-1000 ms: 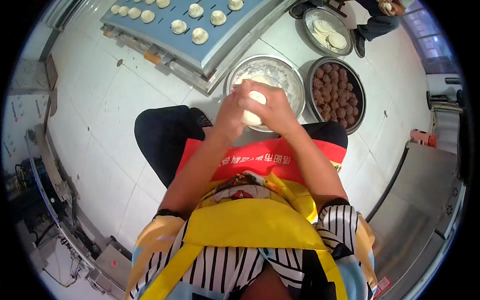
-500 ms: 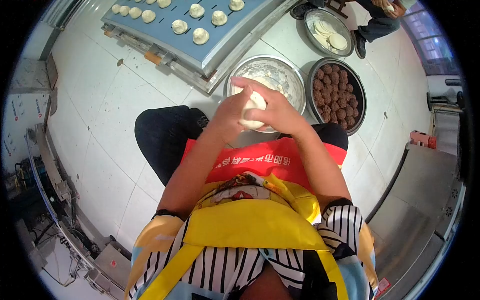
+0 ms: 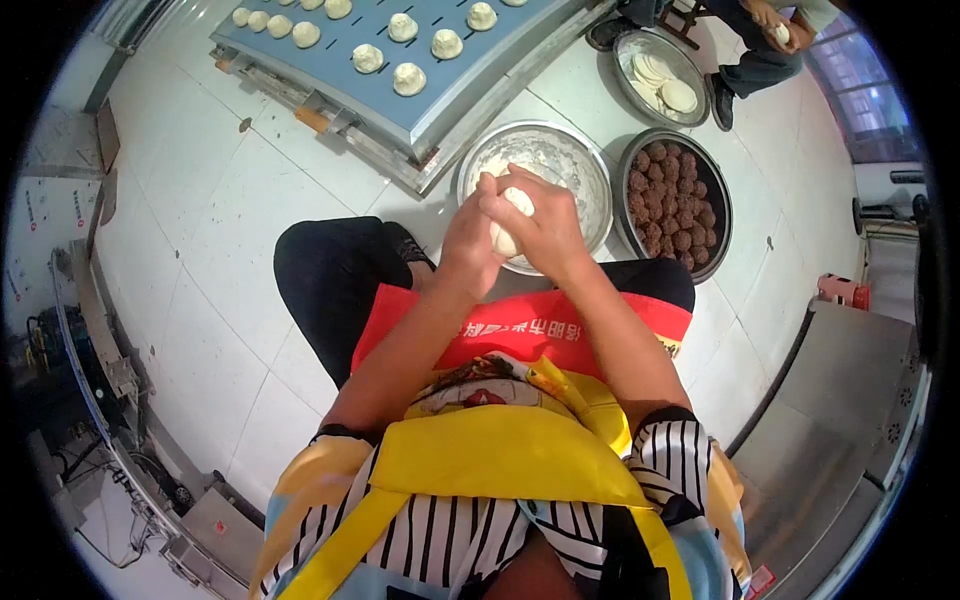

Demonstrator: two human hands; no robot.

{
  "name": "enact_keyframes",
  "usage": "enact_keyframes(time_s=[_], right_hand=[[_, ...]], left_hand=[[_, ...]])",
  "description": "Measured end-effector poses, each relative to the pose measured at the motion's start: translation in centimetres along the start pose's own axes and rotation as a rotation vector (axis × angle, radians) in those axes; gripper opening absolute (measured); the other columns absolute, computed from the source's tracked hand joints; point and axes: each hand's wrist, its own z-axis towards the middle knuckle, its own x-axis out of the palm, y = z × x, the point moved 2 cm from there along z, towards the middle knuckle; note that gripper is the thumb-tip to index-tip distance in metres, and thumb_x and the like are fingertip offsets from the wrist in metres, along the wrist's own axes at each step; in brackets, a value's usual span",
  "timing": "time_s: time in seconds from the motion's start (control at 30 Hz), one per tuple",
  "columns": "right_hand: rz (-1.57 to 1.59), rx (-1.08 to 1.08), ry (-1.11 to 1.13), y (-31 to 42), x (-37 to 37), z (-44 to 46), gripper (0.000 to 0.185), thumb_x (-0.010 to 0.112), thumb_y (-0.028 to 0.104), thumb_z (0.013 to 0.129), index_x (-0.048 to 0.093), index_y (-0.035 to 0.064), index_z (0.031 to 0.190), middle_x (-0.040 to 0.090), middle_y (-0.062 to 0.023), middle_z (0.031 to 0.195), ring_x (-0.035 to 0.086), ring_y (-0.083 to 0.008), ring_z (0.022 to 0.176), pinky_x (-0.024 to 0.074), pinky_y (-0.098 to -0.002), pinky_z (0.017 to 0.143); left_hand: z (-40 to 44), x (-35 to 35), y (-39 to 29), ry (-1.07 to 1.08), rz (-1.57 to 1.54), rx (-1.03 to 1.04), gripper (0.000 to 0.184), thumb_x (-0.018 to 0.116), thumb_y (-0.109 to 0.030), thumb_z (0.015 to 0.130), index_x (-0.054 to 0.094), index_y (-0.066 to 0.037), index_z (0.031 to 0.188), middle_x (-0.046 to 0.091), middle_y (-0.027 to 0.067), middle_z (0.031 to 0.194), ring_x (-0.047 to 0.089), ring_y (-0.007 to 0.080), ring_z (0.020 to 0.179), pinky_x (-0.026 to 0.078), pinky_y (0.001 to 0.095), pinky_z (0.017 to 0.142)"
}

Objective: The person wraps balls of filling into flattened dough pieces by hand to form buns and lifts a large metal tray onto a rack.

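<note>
A pale dough ball [image 3: 504, 241] is held between my two hands, above the near side of a floury metal bowl [image 3: 608, 200]. My left hand [image 3: 468, 243] cups the dough from the left, its fingers closed around it. From the right, my right hand [image 3: 550, 222] wraps over the dough, with its fingers pressed near the left hand's. Part of the dough shows between the thumbs and palms; the rest is hidden by my fingers.
A blue-topped tray table [image 3: 330, 60] bears several filled dough rounds [image 3: 409, 79]. Right of the bowl sits a dark pan [image 3: 727, 225] of brown filling balls [image 3: 672, 200]. Beyond it, a metal basin [image 3: 622, 75] holds flat dough discs [image 3: 679, 96]. Another person's hands [image 3: 785, 32] hold something pale.
My hands have closed more tightly around the dough, and less of it shows. The right fingers have moved down over it. The view has shifted slightly.
</note>
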Motion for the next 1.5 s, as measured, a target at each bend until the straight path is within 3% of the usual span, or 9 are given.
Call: enact_keyframes(time_s=[0.43,0.5,0.67,0.73,0.83,1.0,1.07,1.17,1.5], right_hand=[[0.364,0.347,0.355,0.5,-1.2,-0.3,0.038,0.068,0.031,0.08,0.065,0.0029,0.105,0.067,-0.0145,0.095,0.061,-0.0307,0.102,0.0486,-0.0381,0.084],[0.247,0.25,0.267,-0.6,-0.8,-0.4,0.04,0.069,0.03,0.08,0.063,0.0038,0.11,0.067,-0.0126,0.098,0.061,-0.029,0.102,0.0483,-0.0378,0.085],[0.407,0.184,0.188,0.8,-0.7,0.3,0.033,0.068,0.031,0.081,0.068,0.0027,0.099,0.069,-0.0153,0.088,0.061,-0.0303,0.103,0.0456,-0.0373,0.091],[0.45,0.306,0.276,0.6,-1.0,0.1,0.033,0.068,0.03,0.081,0.067,0.0025,0.1,0.069,-0.0149,0.089,0.061,-0.0288,0.103,0.044,-0.0367,0.094],[0.202,0.214,0.162,-0.1,-0.6,0.0,0.036,0.068,0.027,0.08,0.065,0.0034,0.107,0.068,-0.0108,0.091,0.062,-0.022,0.093,0.0448,-0.0354,0.094],[0.431,0.268,0.32,1.1,-1.4,0.1,0.034,0.07,0.028,0.077,0.068,0.0019,0.099,0.068,-0.014,0.087,0.064,-0.0198,0.088,0.0472,-0.0353,0.088],[0.406,0.373,0.313,0.5,-1.3,-0.2,0.037,0.071,0.029,0.077,0.067,0.0021,0.102,0.067,-0.0193,0.092,0.063,-0.0252,0.098,0.0464,-0.036,0.087],[0.175,0.2,0.074,-1.2,-0.1,-0.4,0.043,0.07,0.031,0.077,0.062,0.0024,0.109,0.066,-0.0204,0.095,0.06,-0.0334,0.105,0.0469,-0.038,0.087],[-0.559,-0.011,0.043,1.3,-1.9,-0.5,0.033,0.066,0.04,0.079,0.058,0.0095,0.088,0.06,-0.0108,0.066,0.061,-0.0326,0.063,0.0479,-0.0422,0.056]], left_hand=[[-0.2,-1.0,-3.2,0.326,0.373,-0.324,0.06,0.048,-0.052,0.092,0.045,-0.002,0.124,0.054,0.0119,0.115,0.055,0.0184,0.106,0.049,0.0365,0.085],[1.4,-3.8,0.1,0.265,0.531,0.085,0.06,0.05,-0.05,0.091,0.043,-0.002,0.126,0.054,0.0129,0.114,0.055,0.0199,0.107,0.05,0.0373,0.085],[-0.8,-0.3,-0.4,0.014,0.149,0.071,0.059,0.052,-0.048,0.091,0.041,-0.002,0.127,0.054,0.0093,0.111,0.055,0.0212,0.106,0.049,0.0357,0.085],[0.1,-1.9,-1.1,0.25,0.763,0.169,0.058,0.052,-0.05,0.091,0.043,-0.004,0.125,0.053,0.0092,0.115,0.055,0.0217,0.107,0.049,0.0378,0.087],[0.2,-1.3,-0.2,0.183,0.045,-0.071,0.06,0.054,-0.053,0.089,0.044,-0.008,0.127,0.052,0.0092,0.121,0.055,0.024,0.11,0.047,0.0441,0.091],[-0.4,-1.7,-1.4,0.255,0.645,0.275,0.064,0.052,-0.056,0.088,0.045,-0.002,0.122,0.054,0.0119,0.112,0.059,0.0219,0.101,0.053,0.0342,0.079],[-0.2,-1.3,-2.3,0.238,0.377,-0.228,0.066,0.051,-0.057,0.088,0.044,-0.003,0.124,0.054,0.012,0.114,0.06,0.0228,0.101,0.055,0.0352,0.077],[0.6,-0.8,-0.5,0.056,0.204,-0.133,0.065,0.046,-0.06,0.089,0.045,-0.005,0.123,0.055,0.0114,0.116,0.062,0.0228,0.097,0.057,0.0392,0.073],[2.2,-2.7,-0.6,-0.054,0.574,0.336,0.058,0.039,-0.054,0.095,0.053,-0.001,0.112,0.06,0.0119,0.099,0.062,0.0205,0.088,0.051,0.032,0.078]])
